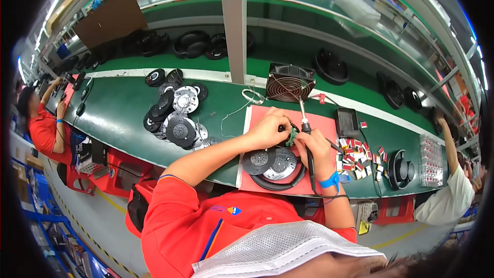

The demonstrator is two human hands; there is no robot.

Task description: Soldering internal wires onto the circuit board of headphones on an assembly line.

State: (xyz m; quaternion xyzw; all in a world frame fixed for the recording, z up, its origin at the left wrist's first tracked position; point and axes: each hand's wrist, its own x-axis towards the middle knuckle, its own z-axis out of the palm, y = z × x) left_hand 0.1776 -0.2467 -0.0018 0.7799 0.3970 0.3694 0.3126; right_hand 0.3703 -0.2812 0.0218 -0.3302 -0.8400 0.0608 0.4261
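My right hand [317, 150] is closed round the dark handle of a soldering iron [305, 125], whose metal tip points up and away from me. In my left hand [270, 127], the curled fingers grip a small green circuit board [292, 136] that seems to sit in a round black housing. Both hands meet over a pink mat [262, 115]. Below them on the mat lie a dark round disc [259, 162], a silver-and-black round disc [282, 163] and a curved black headband [280, 184]. My fingers hide part of the board.
A black fan [289, 83] with a ringed grille stands beyond the mat. To its right is a black tray [347, 122], near many small red-and-white blocks [355, 157]. Headphones [400, 169] and stacked clear trays [431, 162] lie farther right. Round discs [180, 128] pile up left. Co-workers sit both sides.
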